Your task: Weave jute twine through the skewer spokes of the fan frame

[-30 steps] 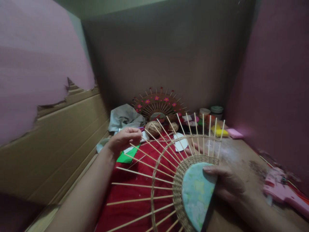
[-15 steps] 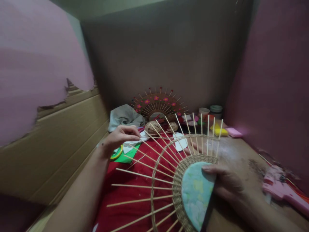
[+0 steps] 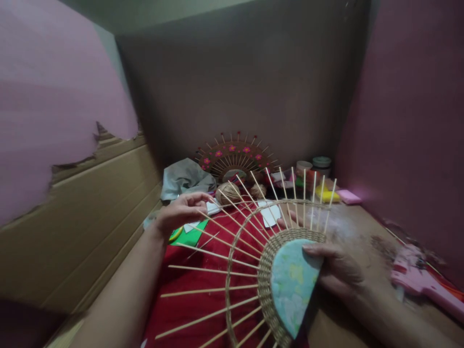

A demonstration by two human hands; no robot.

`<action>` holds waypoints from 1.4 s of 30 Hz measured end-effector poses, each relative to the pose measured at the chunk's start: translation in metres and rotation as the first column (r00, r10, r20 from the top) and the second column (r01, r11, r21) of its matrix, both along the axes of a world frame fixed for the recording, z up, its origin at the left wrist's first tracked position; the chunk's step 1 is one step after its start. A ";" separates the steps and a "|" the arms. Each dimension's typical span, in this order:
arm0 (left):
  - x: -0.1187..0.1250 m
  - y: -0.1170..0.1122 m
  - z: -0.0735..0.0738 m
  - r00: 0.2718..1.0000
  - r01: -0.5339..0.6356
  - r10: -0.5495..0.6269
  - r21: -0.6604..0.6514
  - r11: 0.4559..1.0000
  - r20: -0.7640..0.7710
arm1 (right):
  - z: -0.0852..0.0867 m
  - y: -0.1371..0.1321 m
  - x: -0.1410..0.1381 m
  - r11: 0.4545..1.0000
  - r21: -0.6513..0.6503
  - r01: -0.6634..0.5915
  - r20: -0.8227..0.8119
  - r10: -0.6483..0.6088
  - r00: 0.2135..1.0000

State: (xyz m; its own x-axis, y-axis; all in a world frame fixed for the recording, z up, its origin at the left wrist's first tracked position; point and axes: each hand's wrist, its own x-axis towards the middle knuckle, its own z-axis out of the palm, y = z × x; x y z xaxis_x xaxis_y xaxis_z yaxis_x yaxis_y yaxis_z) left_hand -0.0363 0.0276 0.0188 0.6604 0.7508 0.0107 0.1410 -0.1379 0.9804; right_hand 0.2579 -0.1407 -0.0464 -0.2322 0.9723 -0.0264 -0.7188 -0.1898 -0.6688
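Right hand grips the woven fan at its disc; left hand pinches one stick.

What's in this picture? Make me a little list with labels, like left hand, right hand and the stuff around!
left hand: fingertips pinched at the tip of one stick
right hand: grips the woven half-circle, thumb on its blue-green face
underneath: red cloth
behind: twine ball, flowered fan, jars
far right: pink glue gun
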 end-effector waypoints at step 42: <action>0.002 -0.010 0.011 0.996 0.086 -0.085 0.076 0.993 -0.011 | 0.000 0.008 0.004 0.874 -0.383 0.298 -0.067 -0.348 0.935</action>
